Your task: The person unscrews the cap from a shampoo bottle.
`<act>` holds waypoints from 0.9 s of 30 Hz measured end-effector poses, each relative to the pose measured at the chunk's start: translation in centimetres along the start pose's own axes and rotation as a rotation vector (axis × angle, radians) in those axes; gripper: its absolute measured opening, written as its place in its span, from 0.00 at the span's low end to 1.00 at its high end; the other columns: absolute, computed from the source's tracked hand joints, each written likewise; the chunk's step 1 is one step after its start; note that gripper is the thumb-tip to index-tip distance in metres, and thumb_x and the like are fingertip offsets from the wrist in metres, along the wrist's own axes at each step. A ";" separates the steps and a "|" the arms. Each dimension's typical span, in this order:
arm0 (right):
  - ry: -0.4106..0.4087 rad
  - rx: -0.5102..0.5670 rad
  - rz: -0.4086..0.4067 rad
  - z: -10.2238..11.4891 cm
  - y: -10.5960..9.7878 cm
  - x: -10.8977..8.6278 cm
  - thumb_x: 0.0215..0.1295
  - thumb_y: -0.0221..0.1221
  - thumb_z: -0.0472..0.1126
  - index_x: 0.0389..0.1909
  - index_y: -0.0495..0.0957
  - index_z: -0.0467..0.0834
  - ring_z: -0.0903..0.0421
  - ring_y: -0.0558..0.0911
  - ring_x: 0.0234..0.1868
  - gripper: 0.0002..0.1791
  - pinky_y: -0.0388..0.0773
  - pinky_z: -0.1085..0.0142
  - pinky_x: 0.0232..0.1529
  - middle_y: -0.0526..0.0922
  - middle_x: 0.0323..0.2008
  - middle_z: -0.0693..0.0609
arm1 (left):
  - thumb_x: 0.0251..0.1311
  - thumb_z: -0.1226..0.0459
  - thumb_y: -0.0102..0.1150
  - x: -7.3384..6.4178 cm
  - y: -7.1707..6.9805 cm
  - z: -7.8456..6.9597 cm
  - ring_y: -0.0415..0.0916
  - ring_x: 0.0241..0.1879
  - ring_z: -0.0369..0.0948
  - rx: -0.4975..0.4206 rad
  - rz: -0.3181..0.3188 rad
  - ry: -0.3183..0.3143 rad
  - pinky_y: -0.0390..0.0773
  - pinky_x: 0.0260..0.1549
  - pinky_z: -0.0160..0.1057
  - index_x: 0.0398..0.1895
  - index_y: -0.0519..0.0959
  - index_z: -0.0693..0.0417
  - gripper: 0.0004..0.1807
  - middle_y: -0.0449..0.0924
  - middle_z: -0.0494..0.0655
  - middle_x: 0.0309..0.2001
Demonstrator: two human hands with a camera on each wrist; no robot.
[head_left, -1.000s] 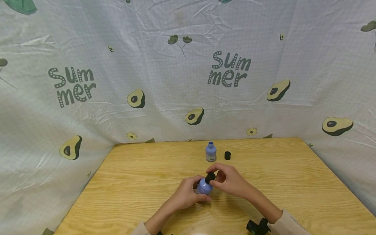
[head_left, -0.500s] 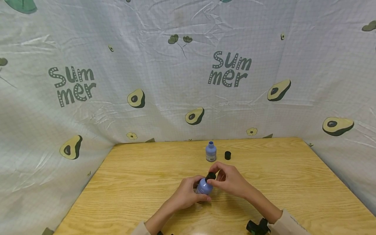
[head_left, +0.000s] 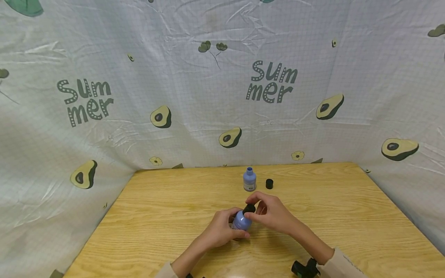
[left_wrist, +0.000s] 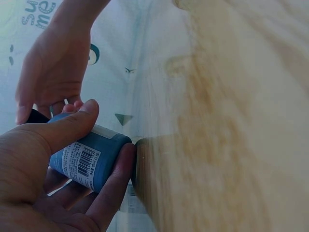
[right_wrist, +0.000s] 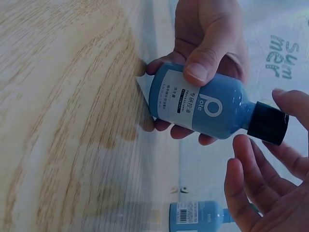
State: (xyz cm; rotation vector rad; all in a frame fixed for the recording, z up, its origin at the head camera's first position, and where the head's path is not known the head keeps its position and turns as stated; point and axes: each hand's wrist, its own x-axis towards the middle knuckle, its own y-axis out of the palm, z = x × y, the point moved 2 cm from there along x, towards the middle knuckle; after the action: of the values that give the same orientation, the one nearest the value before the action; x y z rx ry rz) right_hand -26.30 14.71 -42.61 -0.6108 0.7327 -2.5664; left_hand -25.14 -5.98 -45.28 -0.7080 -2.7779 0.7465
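Note:
My left hand (head_left: 222,229) grips a blue-lilac plastic bottle (head_left: 241,221) around its body, low over the table and tilted with its top toward the right. A black cap (head_left: 249,209) sits on the bottle's neck, pinched between the thumb and fingers of my right hand (head_left: 272,214). In the right wrist view the bottle (right_wrist: 229,108) shows a white label with a big round logo, and the thumb and fingers stand on opposite sides of the cap (right_wrist: 267,123). The left wrist view shows a barcode label on the bottle (left_wrist: 107,159), with the left fingers beneath it.
Farther back on the wooden table (head_left: 174,193) a second blue-lilac bottle (head_left: 249,180) stands upright with its neck uncovered. A loose black cap (head_left: 269,184) lies just right of it. Behind the table hangs a pale cloth (head_left: 194,96) printed with avocados. A black device (head_left: 306,268) is at the right wrist.
The right thumb and fingers have shifted slightly around the cap, the thumb moving a little to the left. The left hand and its bottle have stayed in place.

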 end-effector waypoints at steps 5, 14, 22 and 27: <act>0.015 0.002 -0.022 0.0 0.1 0.0 0.66 0.70 0.49 0.48 0.80 0.48 0.65 0.79 0.28 0.15 0.80 0.68 0.30 0.84 0.41 0.52 | 0.55 0.59 0.79 0.0 0.0 0.0 0.85 0.53 0.43 -0.002 0.003 0.003 0.84 0.48 0.39 0.61 0.81 0.48 0.29 0.85 0.46 0.54; 0.000 0.004 -0.017 0.2 0.1 0.0 0.67 0.69 0.46 0.47 0.81 0.46 0.66 0.78 0.28 0.13 0.79 0.68 0.29 0.84 0.38 0.54 | 0.55 0.59 0.79 0.0 0.0 0.0 0.85 0.53 0.43 -0.012 0.008 0.002 0.84 0.48 0.38 0.61 0.81 0.48 0.29 0.85 0.46 0.54; -0.026 0.010 0.004 0.3 -0.1 -0.1 0.68 0.69 0.42 0.52 0.82 0.46 0.65 0.78 0.30 0.14 0.80 0.68 0.33 0.85 0.44 0.52 | 0.55 0.59 0.79 0.0 0.0 0.1 0.85 0.53 0.44 -0.016 0.010 0.001 0.84 0.48 0.37 0.62 0.80 0.48 0.30 0.85 0.46 0.54; -0.061 0.018 0.014 0.3 -0.1 -0.1 0.67 0.68 0.39 0.54 0.82 0.44 0.66 0.77 0.31 0.16 0.81 0.68 0.35 0.86 0.46 0.51 | 0.55 0.59 0.79 0.0 0.0 0.1 0.85 0.52 0.43 -0.012 0.009 -0.002 0.83 0.47 0.36 0.62 0.81 0.49 0.30 0.86 0.46 0.53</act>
State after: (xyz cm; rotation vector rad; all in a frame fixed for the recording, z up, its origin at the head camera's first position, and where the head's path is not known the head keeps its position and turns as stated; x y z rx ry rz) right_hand -26.07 14.74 -42.38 -0.6724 0.6910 -2.5269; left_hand -25.20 -5.98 -45.41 -0.7230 -2.7854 0.7329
